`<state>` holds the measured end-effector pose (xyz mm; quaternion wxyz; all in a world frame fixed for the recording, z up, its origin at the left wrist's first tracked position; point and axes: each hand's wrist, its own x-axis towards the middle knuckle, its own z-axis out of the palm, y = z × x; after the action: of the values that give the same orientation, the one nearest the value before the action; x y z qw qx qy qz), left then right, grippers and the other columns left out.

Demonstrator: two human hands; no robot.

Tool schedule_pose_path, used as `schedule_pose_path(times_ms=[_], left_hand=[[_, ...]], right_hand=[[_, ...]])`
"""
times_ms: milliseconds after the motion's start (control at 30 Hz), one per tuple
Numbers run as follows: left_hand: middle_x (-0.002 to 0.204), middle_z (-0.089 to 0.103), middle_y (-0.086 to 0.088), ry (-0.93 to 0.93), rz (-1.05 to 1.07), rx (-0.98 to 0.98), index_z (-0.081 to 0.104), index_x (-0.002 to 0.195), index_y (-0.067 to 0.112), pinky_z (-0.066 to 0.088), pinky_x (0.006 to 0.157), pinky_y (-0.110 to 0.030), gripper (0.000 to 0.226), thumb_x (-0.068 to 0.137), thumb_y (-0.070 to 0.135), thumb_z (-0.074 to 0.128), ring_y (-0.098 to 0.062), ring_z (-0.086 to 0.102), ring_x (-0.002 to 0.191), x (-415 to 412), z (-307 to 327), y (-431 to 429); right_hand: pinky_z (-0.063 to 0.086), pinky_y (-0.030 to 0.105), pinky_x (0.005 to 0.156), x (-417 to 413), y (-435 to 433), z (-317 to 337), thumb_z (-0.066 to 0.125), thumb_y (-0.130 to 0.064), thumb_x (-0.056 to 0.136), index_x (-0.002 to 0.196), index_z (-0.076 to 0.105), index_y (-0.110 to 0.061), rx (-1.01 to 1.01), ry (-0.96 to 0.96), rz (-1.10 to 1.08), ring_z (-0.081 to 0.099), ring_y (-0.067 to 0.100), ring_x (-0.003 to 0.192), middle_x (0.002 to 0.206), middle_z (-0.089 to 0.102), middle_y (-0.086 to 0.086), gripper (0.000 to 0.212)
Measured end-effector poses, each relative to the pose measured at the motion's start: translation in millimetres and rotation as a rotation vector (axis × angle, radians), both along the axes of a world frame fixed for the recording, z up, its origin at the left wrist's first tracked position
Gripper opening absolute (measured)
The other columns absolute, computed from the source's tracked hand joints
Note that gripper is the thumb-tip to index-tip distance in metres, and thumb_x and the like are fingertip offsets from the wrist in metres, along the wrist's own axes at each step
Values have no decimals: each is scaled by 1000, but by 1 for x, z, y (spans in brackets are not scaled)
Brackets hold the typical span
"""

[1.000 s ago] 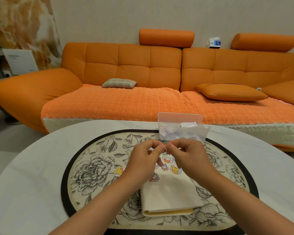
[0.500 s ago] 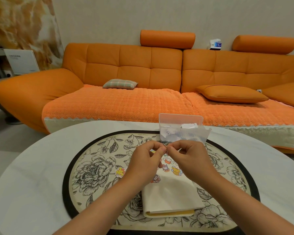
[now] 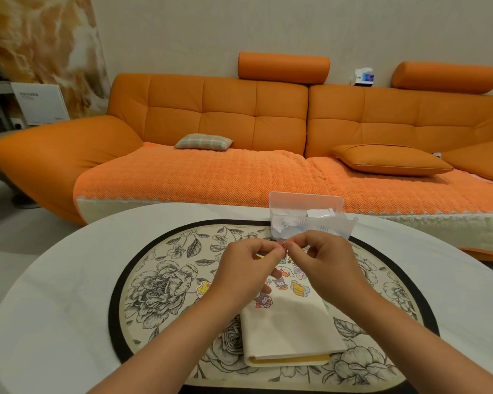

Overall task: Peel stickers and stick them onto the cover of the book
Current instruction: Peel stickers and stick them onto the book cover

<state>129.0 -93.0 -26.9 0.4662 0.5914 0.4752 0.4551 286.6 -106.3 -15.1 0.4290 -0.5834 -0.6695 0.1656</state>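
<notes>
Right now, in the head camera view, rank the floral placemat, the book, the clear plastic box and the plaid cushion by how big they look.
1. floral placemat
2. book
3. clear plastic box
4. plaid cushion
The cushion lies farther away on the sofa, so its last place may only reflect distance.

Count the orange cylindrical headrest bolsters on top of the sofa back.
2. One orange cylindrical headrest bolster sits atop the left backrest section of the orange sofa. The other sits atop the right section, beside a small white-and-blue box. None appears hidden.
</notes>
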Motion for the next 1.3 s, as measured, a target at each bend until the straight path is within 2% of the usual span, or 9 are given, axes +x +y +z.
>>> schedule_pose_path(times_ms=[233,400,533,733,867,967,1100,1200,1300], left_hand=[[84,77,-2,-36,13,-61,77,86,11,60,54,-35,10,90,18,71,-21,75,70,2,-2,-1],[85,77,-3,-67,-2,-67,74,86,10,62,61,-40,9,92,15,68,-22,75,73,2,-4,2],[83,76,-2,14,-31,49,73,87,15,61,60,-36,9,93,14,66,-15,74,76,-2,-6,3],[89,73,-5,9,-99,116,64,93,15,60,63,-34,9,98,10,58,-15,73,84,-6,-3,5],[89,63,6,224,-31,266,57,104,39,57,68,-38,21,90,30,70,-16,65,77,-11,-7,11],[97,56,14,306,6,312,68,92,42,56,76,-37,8,86,41,74,-9,60,84,-14,-5,15],[80,73,4,178,-72,149,74,87,27,52,61,-29,5,91,28,71,-17,67,72,-13,-3,14],[75,74,4,165,-98,125,74,87,20,44,55,-15,9,92,25,70,-8,65,63,-10,-2,8],[73,75,6,163,-76,127,75,83,22,45,56,-17,11,92,27,70,-7,65,62,-8,-3,6]], right_hand=[[37,10,54,3,-1,0,69,-26,92,83,74,-32,70,-176,42,55,-5,60,62,53,-43,12],[38,12,49,3,3,1,67,-27,94,80,74,-33,-71,-45,64,50,1,50,58,61,-30,16],[45,26,54,8,4,5,71,-30,91,81,76,-31,-126,27,114,52,7,53,61,66,-18,11],[37,12,46,10,2,6,78,-21,85,84,77,-19,-151,152,139,47,1,43,51,61,-13,3],[36,15,44,10,2,9,72,-17,90,85,74,-12,-211,266,150,45,3,38,50,59,-7,7],[37,21,46,9,1,10,73,-20,90,85,75,-15,-255,298,150,47,7,41,52,60,1,8],[39,18,46,6,-2,11,73,-19,89,80,74,-15,-213,222,125,49,6,44,51,60,-11,10],[36,17,46,5,-4,9,73,-21,85,74,72,-23,-100,52,84,44,3,42,46,56,-20,12],[32,14,51,6,-6,5,74,-28,80,72,72,-31,84,-174,9,50,3,48,55,56,-33,9]])
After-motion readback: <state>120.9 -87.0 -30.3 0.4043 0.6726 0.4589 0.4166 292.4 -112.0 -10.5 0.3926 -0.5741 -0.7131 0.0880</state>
